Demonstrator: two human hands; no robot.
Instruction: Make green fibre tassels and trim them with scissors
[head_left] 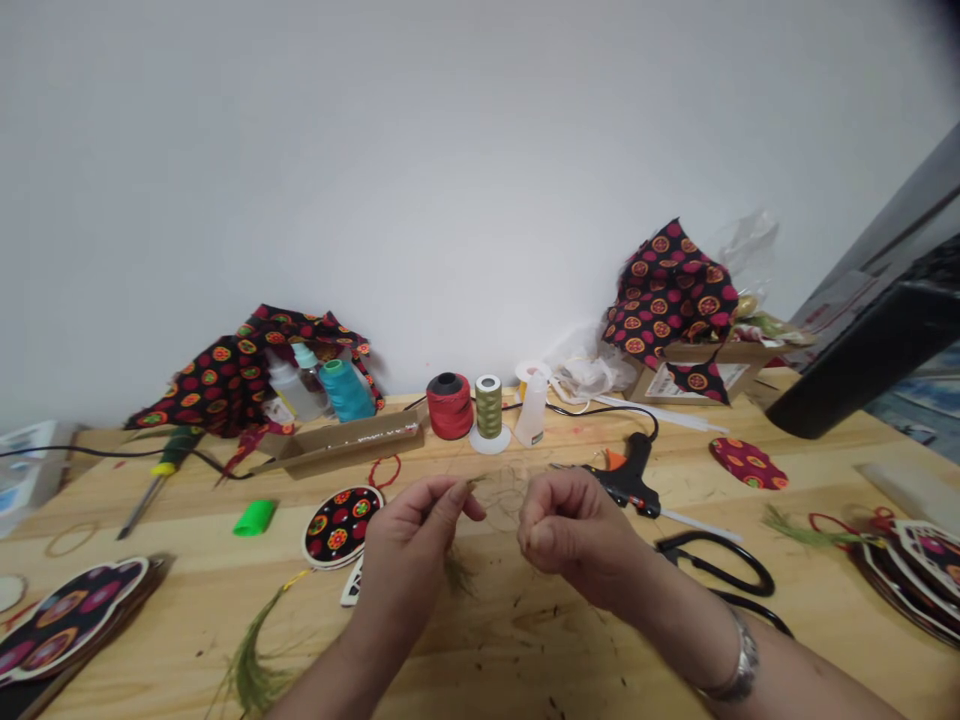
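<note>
My left hand (420,535) is closed, thumb against fingers, on a small olive-green thread tassel (459,575). Its strands hang below the fingers, and a short tip sticks out above the thumb. Fine loops of thread (501,500) show between my hands. My right hand (562,520) is closed in a pinch beside them, apparently on the thin thread, though its fingertips hide most of it. Left of my left hand lies a round ornament (341,525) with dark patterned fabric and a red cord. A larger green tassel (259,655) lies at the lower left.
Behind my hands stand a red thread spool (450,405), an olive thread spool (488,410) and a white bottle (533,408). A black glue gun (637,475) and black-handled scissors (724,565) lie right. Left are a screwdriver (154,485), a cardboard tray (345,443) and ornaments (75,615).
</note>
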